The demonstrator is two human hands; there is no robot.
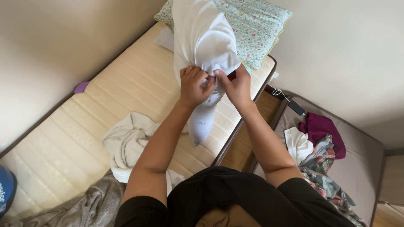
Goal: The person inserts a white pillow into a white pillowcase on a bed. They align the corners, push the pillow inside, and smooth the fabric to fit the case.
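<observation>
Both my hands are raised over a bare cream mattress (84, 122), pinching a white cloth cover (204, 40) that hangs bunched over something bulky. My left hand (194, 86) grips a gathered fold of the white cover. My right hand (236, 86) grips the same fold from the other side, the fingertips of both hands almost touching. A narrow white end of the cloth (201, 124) dangles below my hands. A sliver of dark red shows between the cover and my right hand.
A floral pale-green pillow (256, 29) lies at the mattress head. A crumpled cream blanket (130, 145) and grey cloth (84, 208) lie nearer me. To the right a second grey mattress (362, 168) holds clothes and a black charger (297, 107).
</observation>
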